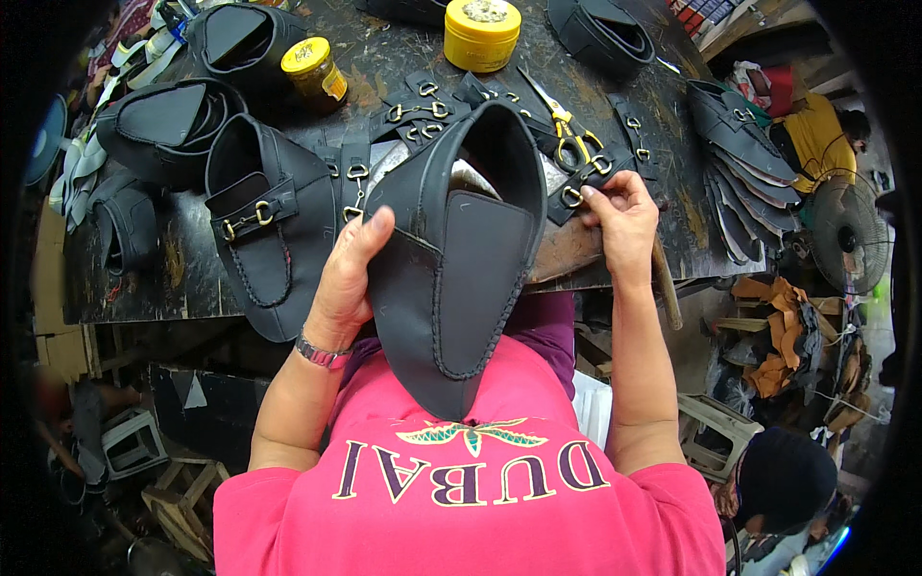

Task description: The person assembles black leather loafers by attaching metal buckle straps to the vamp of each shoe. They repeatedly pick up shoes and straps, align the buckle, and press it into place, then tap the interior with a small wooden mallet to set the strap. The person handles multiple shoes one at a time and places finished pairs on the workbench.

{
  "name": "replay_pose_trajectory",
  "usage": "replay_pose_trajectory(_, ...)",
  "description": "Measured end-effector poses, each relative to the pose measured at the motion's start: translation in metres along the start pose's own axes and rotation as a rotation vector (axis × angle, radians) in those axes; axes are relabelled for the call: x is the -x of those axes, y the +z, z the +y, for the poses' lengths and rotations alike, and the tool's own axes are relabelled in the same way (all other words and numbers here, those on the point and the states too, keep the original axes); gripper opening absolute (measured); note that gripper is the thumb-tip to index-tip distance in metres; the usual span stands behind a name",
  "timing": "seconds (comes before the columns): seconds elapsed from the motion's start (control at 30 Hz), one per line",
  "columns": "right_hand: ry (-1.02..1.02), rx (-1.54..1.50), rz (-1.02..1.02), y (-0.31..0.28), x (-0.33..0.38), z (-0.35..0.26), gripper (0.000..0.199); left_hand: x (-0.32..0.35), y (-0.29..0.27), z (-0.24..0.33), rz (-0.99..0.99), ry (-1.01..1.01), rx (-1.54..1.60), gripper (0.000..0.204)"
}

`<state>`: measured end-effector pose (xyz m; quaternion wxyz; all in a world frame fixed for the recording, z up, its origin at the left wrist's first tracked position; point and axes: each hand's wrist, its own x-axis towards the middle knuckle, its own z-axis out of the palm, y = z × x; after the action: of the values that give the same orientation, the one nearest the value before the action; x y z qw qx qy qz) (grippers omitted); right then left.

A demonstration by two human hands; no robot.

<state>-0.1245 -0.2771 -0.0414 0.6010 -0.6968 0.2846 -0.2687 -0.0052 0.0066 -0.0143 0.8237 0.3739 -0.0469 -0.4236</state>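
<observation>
My left hand is closed on the side of a black leather loafer upper, its thumb up and its toe toward my lap. A stitched seam edges the upper's flat tongue panel, which bears no strap. Between my right thumb and fingers is the end of a short black strap with gold-coloured bit hardware; my right hand is at the table's near edge. Yellow-handled scissors lie open just beyond. Left of my left hand rests another loafer upper with a similar strap across it. More buckled straps lie behind the held upper.
On the dark worktable stand a yellow tub and a yellow-lidded jar. Rolled black uppers sit at left, and a fanned stack of uppers at right. Beyond are a fan and other people.
</observation>
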Motion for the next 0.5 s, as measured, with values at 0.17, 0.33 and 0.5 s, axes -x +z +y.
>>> replay_pose_trajectory(0.17,-0.396,0.988,0.16,0.003,0.011,-0.015,0.03,0.001,-0.002,0.005,-0.06,-0.049,-0.201,0.033)
replay_pose_trajectory(0.33,-0.84,0.988,-0.143,0.009,0.003,-0.027,0.036,-0.005,-0.001,0.002,-0.08,-0.056,-0.086,0.033)
replay_pose_trajectory(0.5,-0.754,1.015,-0.375,-0.001,-0.006,-0.034,0.028,-0.005,0.006,-0.003,-0.121,-0.109,0.117,0.034)
